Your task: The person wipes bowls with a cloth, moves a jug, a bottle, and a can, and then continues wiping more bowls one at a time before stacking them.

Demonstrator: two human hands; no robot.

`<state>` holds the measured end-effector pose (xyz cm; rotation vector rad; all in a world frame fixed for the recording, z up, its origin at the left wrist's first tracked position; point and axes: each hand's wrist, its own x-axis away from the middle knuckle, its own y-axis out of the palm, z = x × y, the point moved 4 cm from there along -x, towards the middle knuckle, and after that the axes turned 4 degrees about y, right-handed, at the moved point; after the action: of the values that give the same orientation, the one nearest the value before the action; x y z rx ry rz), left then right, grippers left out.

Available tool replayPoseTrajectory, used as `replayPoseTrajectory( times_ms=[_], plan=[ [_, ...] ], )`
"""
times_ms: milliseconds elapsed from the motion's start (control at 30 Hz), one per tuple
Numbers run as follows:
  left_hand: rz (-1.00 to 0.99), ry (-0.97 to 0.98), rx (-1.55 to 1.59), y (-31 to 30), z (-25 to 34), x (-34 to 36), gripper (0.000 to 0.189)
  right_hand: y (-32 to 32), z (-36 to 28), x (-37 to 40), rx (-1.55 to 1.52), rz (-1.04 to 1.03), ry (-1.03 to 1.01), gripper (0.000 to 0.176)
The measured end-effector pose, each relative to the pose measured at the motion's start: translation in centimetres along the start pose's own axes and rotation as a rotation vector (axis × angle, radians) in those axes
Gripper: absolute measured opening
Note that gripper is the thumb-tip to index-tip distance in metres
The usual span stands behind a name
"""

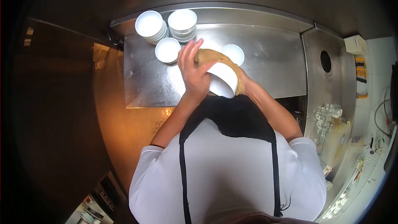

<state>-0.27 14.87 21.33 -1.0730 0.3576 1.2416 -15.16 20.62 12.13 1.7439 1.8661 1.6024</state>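
My left hand (pixel 192 72) grips a white bowl (pixel 224 84), which is tilted on its side above the front of a steel counter (pixel 269 62). A brown cloth (pixel 215 57) wraps over the top and far side of the bowl. My right hand (pixel 245 84) is mostly hidden under that cloth and presses it against the bowl; only the wrist and forearm show. Both forearms rise from my white shirt and black apron.
Two stacks of white bowls (pixel 149 25) (pixel 182 23) stand at the counter's back left. Single bowls (pixel 168 50) (pixel 234 54) sit beside my hands. To the right are a steel top with a round hole (pixel 326 61) and several glasses (pixel 329 114).
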Motion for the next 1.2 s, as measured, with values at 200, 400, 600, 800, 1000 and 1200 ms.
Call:
replayPoseTrajectory(
  times_ms=[200, 400, 600, 800, 1000, 1200],
  plan=[
    [0.042, -0.408, -0.25, -3.0, -7.8, 2.1, 0.021, -1.0, -0.5, 2.6, 0.024, 0.133, -0.169, 0.049],
    [0.009, -0.759, -0.394, -5.2, -17.3, 5.0, 0.023, -8.1, -1.4, 5.8, 0.191, 0.208, -0.529, 0.051],
    [-0.086, -0.851, -0.45, -4.7, -20.5, 4.9, 0.029, -13.1, -4.2, 8.6, -0.014, 0.404, -0.794, 0.055],
    [-0.192, -0.83, -0.549, -4.6, -22.2, 4.8, 0.04, -13.4, -5.8, 10.4, -0.075, 0.4, -0.88, 0.056],
    [0.038, -0.802, -0.567, -6.1, -18.5, 4.6, 0.037, -12.4, -5.1, 10.5, 0.097, 0.719, -0.942, 0.054],
    [-0.059, -0.657, -0.161, -0.9, -12.0, 10.4, 0.021, -5.6, -7.2, 7.2, 1.498, 0.954, -1.002, 0.06]
  ],
)
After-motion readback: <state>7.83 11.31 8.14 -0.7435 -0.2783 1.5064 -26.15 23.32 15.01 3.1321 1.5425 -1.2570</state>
